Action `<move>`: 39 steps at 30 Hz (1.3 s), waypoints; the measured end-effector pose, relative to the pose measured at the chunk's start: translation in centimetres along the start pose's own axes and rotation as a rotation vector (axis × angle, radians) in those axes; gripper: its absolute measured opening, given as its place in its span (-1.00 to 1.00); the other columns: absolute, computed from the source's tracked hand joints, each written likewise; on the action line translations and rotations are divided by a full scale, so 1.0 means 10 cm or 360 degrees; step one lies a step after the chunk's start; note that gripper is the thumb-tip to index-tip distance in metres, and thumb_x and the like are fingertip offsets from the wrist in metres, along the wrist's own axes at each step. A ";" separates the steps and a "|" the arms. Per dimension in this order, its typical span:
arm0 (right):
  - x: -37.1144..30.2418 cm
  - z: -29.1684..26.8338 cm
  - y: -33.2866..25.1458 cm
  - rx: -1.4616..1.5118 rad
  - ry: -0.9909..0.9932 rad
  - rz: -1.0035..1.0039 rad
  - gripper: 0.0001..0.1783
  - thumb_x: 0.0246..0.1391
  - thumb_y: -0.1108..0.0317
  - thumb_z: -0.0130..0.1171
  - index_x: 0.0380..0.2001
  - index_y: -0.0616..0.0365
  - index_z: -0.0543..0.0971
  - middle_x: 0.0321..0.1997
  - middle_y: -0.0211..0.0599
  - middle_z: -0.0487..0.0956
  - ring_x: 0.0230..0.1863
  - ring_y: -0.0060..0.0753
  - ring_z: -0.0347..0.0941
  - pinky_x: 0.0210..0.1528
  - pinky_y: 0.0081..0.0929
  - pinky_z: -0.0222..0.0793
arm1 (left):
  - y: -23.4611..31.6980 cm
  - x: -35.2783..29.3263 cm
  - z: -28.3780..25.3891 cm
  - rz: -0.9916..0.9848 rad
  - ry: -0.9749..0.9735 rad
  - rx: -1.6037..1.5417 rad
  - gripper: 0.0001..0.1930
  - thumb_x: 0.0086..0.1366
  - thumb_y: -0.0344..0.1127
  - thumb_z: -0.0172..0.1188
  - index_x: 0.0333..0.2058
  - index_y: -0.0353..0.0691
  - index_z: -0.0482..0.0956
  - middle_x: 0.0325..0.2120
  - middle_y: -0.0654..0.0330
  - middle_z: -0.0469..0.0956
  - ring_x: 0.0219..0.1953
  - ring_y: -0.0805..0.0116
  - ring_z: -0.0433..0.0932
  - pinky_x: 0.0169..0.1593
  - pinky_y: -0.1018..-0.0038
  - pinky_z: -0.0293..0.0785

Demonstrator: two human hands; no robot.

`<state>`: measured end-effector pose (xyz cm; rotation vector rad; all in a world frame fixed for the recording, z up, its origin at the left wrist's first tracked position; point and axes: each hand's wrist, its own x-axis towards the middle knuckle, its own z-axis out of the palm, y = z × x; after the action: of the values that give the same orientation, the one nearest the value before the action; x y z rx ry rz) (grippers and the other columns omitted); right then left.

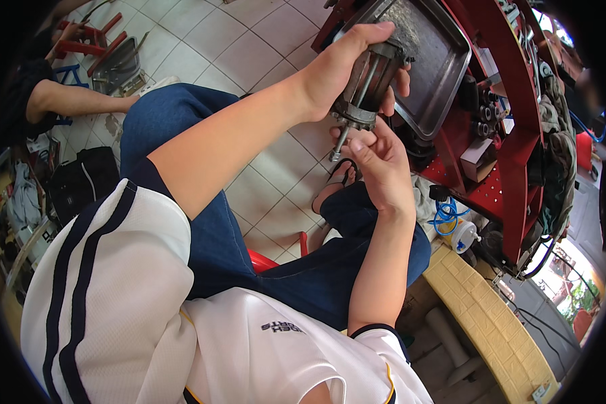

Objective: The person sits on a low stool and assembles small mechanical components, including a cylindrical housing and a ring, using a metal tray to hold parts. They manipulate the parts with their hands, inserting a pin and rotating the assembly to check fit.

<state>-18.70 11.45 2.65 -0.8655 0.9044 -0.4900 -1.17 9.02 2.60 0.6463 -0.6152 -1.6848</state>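
Both hands meet over the person's lap, toward the far right of the scene. Left hand [337, 71] is wrapped around a dark cylindrical motor part [367, 84], thumb along its far side and fingers curled round its right side, holding it tilted with its steel shaft [340, 143] pointing down toward the near side. Right hand [377, 165] comes up from below and pinches at the lower end of that part, its fingertips [357, 138] touching the metal flange and shaft (whether they grip a separate small piece there cannot be told). So the motor part hangs in the air between the two hands, above the tiled floor [249, 47] and just left of a grey metal tray [438, 74].

That tray rests on a red metal rack [512, 155], which stands to the right; dark sockets and a small box sit on its shelf. A blue coiled hose [446, 215] and a white bottle [466, 236] lie near the rack's foot, beside a low yellow brick-patterned ledge [485, 316]. The person wears blue jeans [222, 242] and a white shirt with dark stripes [114, 283], and sits on a red stool [262, 261]; one sandalled foot [333, 188] shows below the hands.

Far left, another person's arm [74, 101] reaches across the floor near a red frame [91, 40], and a black bag [81, 178] lies close by.
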 end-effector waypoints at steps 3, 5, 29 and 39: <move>0.02 -0.07 0.10 -0.0109 -0.0045 -0.0088 -0.35 -0.03 0.49 0.47 0.11 0.24 0.39 -0.33 -0.46 0.56 -0.25 -0.55 0.55 -0.24 -0.63 0.48 | -0.02 -0.01 0.05 0.0020 -0.0008 0.0025 -0.39 0.37 0.26 -0.15 -0.16 -0.24 0.54 -0.40 0.08 0.62 -0.54 0.33 0.61 -0.37 0.44 0.54; 0.01 -0.02 0.13 -0.0278 0.0022 -0.0016 -0.34 -0.04 0.48 0.47 0.12 0.24 0.38 -0.33 -0.45 0.56 -0.25 -0.55 0.55 -0.25 -0.65 0.49 | -0.08 -0.02 0.07 -0.0015 -0.0045 0.0124 -0.40 0.38 0.25 -0.15 -0.19 -0.25 0.55 -0.41 0.08 0.62 -0.54 0.34 0.61 -0.38 0.43 0.54; -0.01 0.00 0.06 -0.0240 0.0052 -0.0251 -0.36 0.04 0.60 0.35 0.16 0.22 0.31 -0.03 -0.33 0.55 -0.06 -0.54 0.53 -0.03 -0.57 0.46 | -0.15 -0.01 0.09 -0.0014 -0.0032 0.0029 -0.40 0.38 0.25 -0.14 -0.18 -0.25 0.53 -0.40 0.08 0.60 -0.52 0.34 0.61 -0.38 0.40 0.55; -0.04 -0.05 -0.07 -0.0058 -0.0123 -0.0029 -0.24 -0.06 0.68 0.40 0.19 0.21 0.26 0.05 -0.27 0.51 -0.04 -0.46 0.55 0.04 -0.49 0.50 | -0.12 -0.03 0.07 -0.0057 -0.0006 -0.0043 -0.39 0.39 0.26 -0.15 -0.19 -0.25 0.53 -0.40 0.08 0.60 -0.52 0.35 0.61 -0.35 0.40 0.55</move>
<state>-19.34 11.16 3.23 -0.9206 0.8370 -0.4541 -2.44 9.58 2.34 0.6386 -0.5856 -1.7252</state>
